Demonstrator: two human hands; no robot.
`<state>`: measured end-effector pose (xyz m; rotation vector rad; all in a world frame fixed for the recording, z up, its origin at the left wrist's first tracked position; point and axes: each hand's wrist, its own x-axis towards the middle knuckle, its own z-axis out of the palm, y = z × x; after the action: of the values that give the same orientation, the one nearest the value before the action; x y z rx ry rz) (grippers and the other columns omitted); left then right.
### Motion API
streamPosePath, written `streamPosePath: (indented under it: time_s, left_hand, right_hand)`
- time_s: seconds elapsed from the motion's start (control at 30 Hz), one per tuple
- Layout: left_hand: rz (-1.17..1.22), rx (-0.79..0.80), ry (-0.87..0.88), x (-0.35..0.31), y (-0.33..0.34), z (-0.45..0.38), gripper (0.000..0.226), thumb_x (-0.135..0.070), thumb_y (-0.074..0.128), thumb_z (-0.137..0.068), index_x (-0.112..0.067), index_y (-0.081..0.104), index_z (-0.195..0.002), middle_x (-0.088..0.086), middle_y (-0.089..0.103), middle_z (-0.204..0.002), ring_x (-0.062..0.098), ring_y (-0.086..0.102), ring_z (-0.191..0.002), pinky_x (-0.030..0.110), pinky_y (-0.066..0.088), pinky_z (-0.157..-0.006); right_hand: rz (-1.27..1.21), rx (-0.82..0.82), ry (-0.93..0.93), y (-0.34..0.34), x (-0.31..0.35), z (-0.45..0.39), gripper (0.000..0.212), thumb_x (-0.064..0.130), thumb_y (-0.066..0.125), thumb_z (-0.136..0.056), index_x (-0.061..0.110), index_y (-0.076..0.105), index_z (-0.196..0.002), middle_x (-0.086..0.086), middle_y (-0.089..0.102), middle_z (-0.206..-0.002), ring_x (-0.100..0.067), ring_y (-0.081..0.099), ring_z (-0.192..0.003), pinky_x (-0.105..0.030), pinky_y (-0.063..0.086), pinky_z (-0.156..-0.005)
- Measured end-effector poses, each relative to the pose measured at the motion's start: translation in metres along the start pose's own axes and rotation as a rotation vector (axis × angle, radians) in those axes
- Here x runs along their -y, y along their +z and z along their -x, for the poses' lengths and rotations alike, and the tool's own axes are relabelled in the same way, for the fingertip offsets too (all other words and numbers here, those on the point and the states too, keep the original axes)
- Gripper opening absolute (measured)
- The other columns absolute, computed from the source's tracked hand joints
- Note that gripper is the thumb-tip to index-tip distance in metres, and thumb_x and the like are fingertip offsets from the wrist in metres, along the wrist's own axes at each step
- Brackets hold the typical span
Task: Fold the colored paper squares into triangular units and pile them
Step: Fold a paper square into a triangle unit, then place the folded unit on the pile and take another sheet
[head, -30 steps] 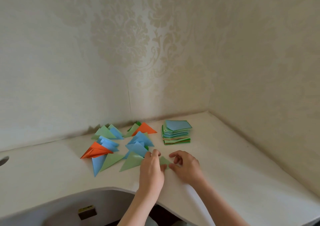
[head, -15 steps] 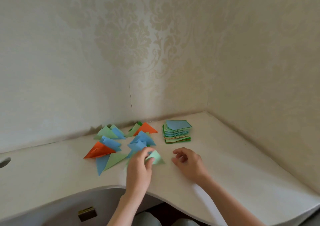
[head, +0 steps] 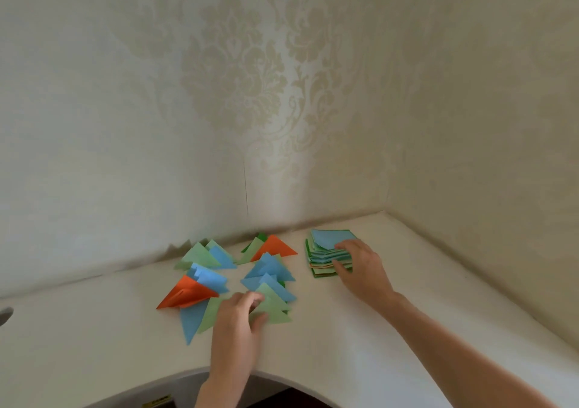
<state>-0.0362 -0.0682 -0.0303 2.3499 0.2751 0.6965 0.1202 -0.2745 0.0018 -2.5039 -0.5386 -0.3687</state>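
The left hand (head: 238, 316) lies over the near edge of the pile of folded triangles (head: 250, 279), fingers bent down onto a light green triangle (head: 274, 305) with the thumb against its near edge; whether it truly pinches the paper or only presses it I cannot tell (the fingers are blurred). That triangle sits on the right front of the pile, half on top of blue ones. An orange triangle (head: 188, 295) lies just to the left of the hand, and a second orange one (head: 275, 246) sits at the back of the pile near the wall.

The right hand (head: 360, 266) reaches across to the stack of paper squares (head: 326, 251), well apart from the left hand. Its fingers curl over the stack's right side, fingertips on the blue top sheet and thumb against the lower sheets. Pile and stack both rest on the pale desk (head: 376, 345), the stack to the right, near the corner of the walls.
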Motion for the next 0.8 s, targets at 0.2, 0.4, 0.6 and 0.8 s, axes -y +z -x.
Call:
streamPosePath:
  time_s: [0.2, 0.4, 0.6, 0.8]
  left_hand:
    - [0.012, -0.042, 0.087, 0.007, 0.010, -0.008, 0.023, 0.005, 0.075, -0.073, -0.018, 0.071, -0.075, -0.012, 0.062, -0.077, 0.013, 0.051, -0.076, 0.019, 0.038, -0.072]
    - [0.033, -0.036, 0.064, 0.009, 0.010, -0.007, 0.020, -0.001, 0.070, -0.081, -0.020, 0.072, -0.081, -0.017, 0.062, -0.081, 0.005, 0.051, -0.082, 0.011, 0.037, -0.076]
    - [0.014, -0.043, 0.075, 0.006, 0.010, -0.006, 0.019, 0.000, 0.070, -0.080, -0.019, 0.072, -0.080, -0.014, 0.062, -0.081, 0.008, 0.052, -0.081, 0.013, 0.037, -0.072]
    - [0.009, -0.059, 0.091, 0.006, 0.010, -0.006, 0.017, -0.001, 0.070, -0.081, -0.018, 0.072, -0.080, -0.013, 0.064, -0.082, 0.009, 0.052, -0.081, 0.013, 0.038, -0.074]
  right_hand:
    - [0.179, 0.137, 0.031, 0.014, -0.008, -0.037, 0.052, 0.041, 0.051, -0.094, 0.017, 0.043, -0.140, -0.001, 0.048, -0.143, -0.020, 0.047, -0.127, -0.031, 0.030, -0.110]
    - [0.277, 0.170, 0.080, 0.033, -0.006, -0.044, 0.050, 0.052, 0.044, -0.094, 0.028, 0.043, -0.138, 0.006, 0.051, -0.139, -0.014, 0.045, -0.126, -0.035, 0.023, -0.111]
    - [0.317, 0.046, 0.112, 0.041, 0.000, -0.035, 0.028, 0.047, 0.047, -0.094, 0.034, 0.068, -0.107, 0.014, 0.061, -0.116, -0.012, 0.053, -0.111, -0.045, 0.018, -0.109]
    - [0.274, -0.001, 0.137, 0.034, 0.005, -0.032, 0.030, 0.038, 0.045, -0.096, 0.027, 0.071, -0.086, 0.011, 0.066, -0.093, -0.015, 0.061, -0.091, -0.045, 0.014, -0.111]
